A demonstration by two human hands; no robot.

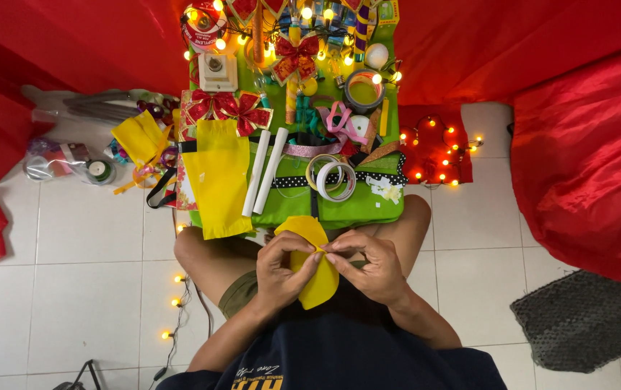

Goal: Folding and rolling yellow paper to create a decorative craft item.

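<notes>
A rounded yellow felt piece [310, 232] is held above my lap, between my knees. My left hand [281, 269] grips its left side with thumb and fingers. My right hand [369, 266] pinches its right edge near the middle, fingertips meeting those of the left hand. The lower tip of the felt pokes out below both hands. Just beyond the hands stands a green board [292, 206] crowded with craft supplies.
On the board lie a yellow felt sheet [218, 177], two white rolled tubes [263, 172], tape rolls [332, 179], red bows [227, 108] and lit string lights. Red cloth [584, 159] hangs around. A grey mat [577, 321] lies right, a plastic bag [65, 162] left.
</notes>
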